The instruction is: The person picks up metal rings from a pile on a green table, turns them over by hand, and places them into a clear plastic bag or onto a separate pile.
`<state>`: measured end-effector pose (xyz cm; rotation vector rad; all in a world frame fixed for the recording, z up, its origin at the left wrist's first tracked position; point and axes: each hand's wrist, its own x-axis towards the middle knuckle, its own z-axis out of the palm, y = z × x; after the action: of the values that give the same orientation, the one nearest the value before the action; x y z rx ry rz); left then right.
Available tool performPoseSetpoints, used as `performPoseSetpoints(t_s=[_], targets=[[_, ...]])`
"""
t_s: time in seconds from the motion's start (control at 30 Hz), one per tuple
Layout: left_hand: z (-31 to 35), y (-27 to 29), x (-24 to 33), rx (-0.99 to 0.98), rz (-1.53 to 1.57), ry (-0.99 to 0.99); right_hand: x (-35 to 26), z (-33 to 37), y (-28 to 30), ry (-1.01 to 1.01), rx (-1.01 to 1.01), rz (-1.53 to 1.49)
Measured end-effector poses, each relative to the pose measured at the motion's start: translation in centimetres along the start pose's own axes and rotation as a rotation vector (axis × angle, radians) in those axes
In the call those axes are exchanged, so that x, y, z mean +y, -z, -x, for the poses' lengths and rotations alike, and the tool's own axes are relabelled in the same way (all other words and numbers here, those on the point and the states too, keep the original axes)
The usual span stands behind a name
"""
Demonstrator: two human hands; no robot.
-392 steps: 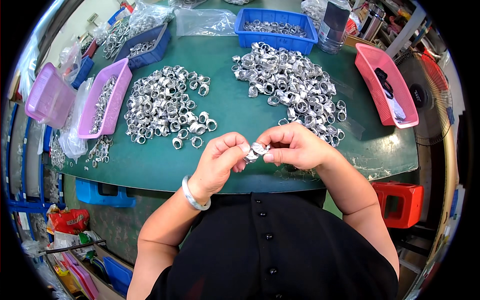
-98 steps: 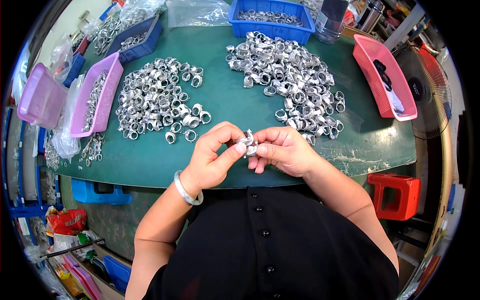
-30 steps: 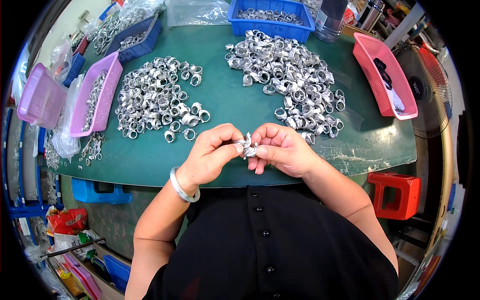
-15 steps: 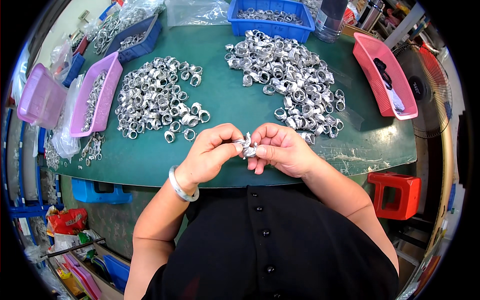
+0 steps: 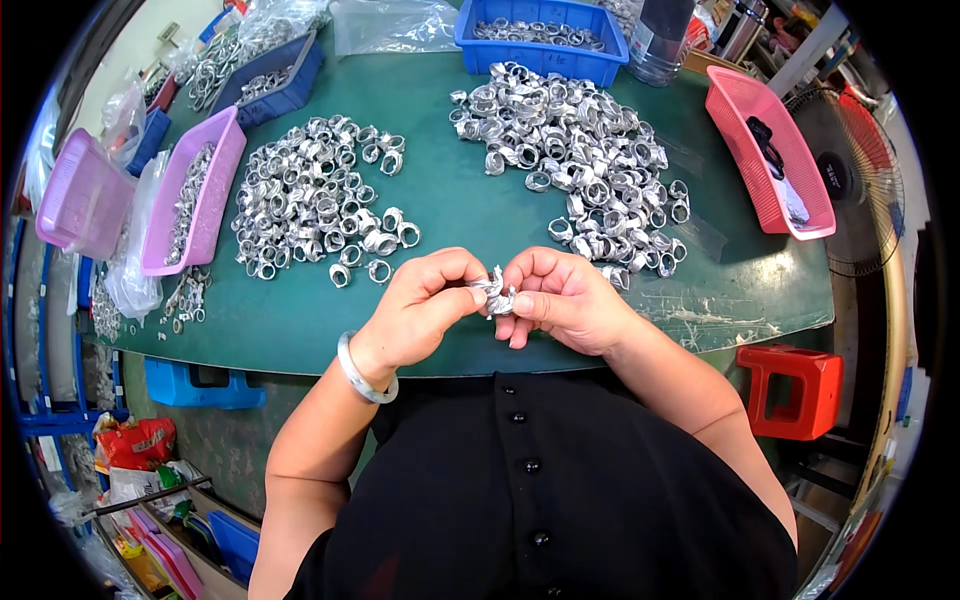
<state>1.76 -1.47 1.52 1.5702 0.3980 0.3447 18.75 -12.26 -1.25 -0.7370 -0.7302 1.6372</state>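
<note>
Near the table's front edge, my left hand (image 5: 422, 308) and my right hand (image 5: 572, 302) meet over a silvery metal ring (image 5: 496, 293) with a twisted, leaf-like top. Thumb and fingers of both hands pinch it from either side, hiding part of its band. Beyond my left hand spreads a pile of similar metal rings (image 5: 303, 195). A larger pile of rings (image 5: 590, 140) lies beyond my right hand, reaching back toward a blue tray (image 5: 540, 60) with more rings inside.
On the left stand a pink basket (image 5: 228, 150) of metal pieces, an empty-looking pink basket (image 5: 80, 205) and a dark blue tray (image 5: 305, 75). A red-pink basket (image 5: 725, 100) holding dark items stands right, beside a fan (image 5: 850, 175). A red stool (image 5: 800, 380) is below.
</note>
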Motion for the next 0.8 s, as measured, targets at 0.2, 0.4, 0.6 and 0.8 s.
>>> performPoseSetpoints(t_s=[0.2, 0.4, 0.6, 0.8], targets=[[-0.16, -0.12, 0.42, -0.001, 0.059, 0.075, 0.2, 0.01, 0.12, 0.004, -0.003, -0.015], [-0.27, -0.03, 0.6, 0.0, 0.138, 0.165, 0.49, -0.03, 0.29, 0.02, -0.005, -0.037], [-0.32, 0.17, 0.43, -0.001, 0.184, 0.197, 0.48, -0.07, 0.32, 0.008, -0.002, -0.047], [-0.11, -0.04, 0.36, -0.001, 0.203, 0.204, 0.67, 0.12, 0.28, 0.004, 0.003, -0.052]])
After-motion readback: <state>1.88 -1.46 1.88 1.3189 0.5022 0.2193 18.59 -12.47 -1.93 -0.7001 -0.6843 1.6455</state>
